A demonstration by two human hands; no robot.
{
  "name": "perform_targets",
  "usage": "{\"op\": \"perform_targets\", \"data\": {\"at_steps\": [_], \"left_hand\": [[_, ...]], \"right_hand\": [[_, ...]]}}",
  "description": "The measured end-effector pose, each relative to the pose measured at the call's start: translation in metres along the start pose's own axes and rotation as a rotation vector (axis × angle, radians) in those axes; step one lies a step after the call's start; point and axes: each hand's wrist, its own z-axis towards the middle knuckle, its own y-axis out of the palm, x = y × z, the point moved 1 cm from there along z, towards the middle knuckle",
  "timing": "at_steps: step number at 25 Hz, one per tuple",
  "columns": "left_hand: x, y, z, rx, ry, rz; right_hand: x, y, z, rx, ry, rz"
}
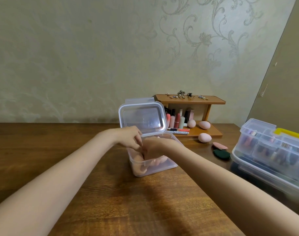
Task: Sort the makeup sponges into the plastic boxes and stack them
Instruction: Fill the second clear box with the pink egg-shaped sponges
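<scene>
Two bare forearms are reaching in over the grained, dark-brown wooden desk (pixel 43 150) toward its middle. The left grip (pixel 130 137) is hovering at the near-left rim of the clear plastic box (pixel 155 167), fingers curled downward with the tips bunched; whether they are pinching anything cannot be told. The rounded-rectangle box is sitting at the desk's centre, its glossy transparent lid (pixel 142 117) standing up on its far side. Soft, matte peach sponges (pixel 140 167) are lying inside against the near wall. The right grip (pixel 153 147) is dipping into the box, its fingers hidden among the sponges, so its hold cannot be told. Toward the back edge a small wooden shelf (pixel 211 100) is carrying lipstick tubes and two egg-shaped pink sponges. Another egg-shaped pink sponge (pixel 204 137) is resting on the desk in front of it, with a flat pink puff (pixel 220 145) and a flat dark-green puff (pixel 222 155) just beside. At the right edge a compartmented clear organiser (pixel 264 147) with a yellow handle is standing
</scene>
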Motion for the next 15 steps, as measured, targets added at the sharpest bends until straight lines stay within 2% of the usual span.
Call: {"op": "perform_targets", "data": {"at_steps": [3,5,7,8,10,11,12,13,14,15], "left_hand": [[0.005,-0.007,-0.007,-0.189,-0.021,0.006],[0.006,-0.002,-0.007,-0.199,-0.049,0.115],[0.01,0.001,-0.005,-0.203,-0.071,0.201],[0.013,0.002,-0.003,-0.205,-0.073,0.222],[0.018,0.001,0.0,-0.208,-0.088,0.243],[0.019,0.001,0.001,-0.206,-0.1,0.252],[0.021,0.002,0.004,-0.203,-0.109,0.273],[0.024,0.004,0.005,-0.204,-0.12,0.298],[0.026,0.005,0.007,-0.208,-0.129,0.326],[0.028,0.005,0.008,-0.208,-0.138,0.346]], "right_hand": [[0.007,-0.007,-0.01,-0.081,0.036,0.161],[0.014,-0.016,-0.019,-0.182,0.003,0.244],[0.028,-0.03,-0.031,-0.215,-0.035,0.558],[0.038,-0.038,-0.036,-0.141,-0.045,0.715],[0.064,-0.05,-0.038,0.249,0.04,0.84],[0.078,-0.05,-0.038,0.465,0.144,0.771],[0.093,-0.045,-0.037,0.622,0.286,0.589],[0.105,-0.036,-0.036,0.674,0.425,0.346],[0.116,-0.021,-0.034,0.615,0.54,0.139],[0.125,-0.006,-0.033,0.478,0.645,0.025]]}}
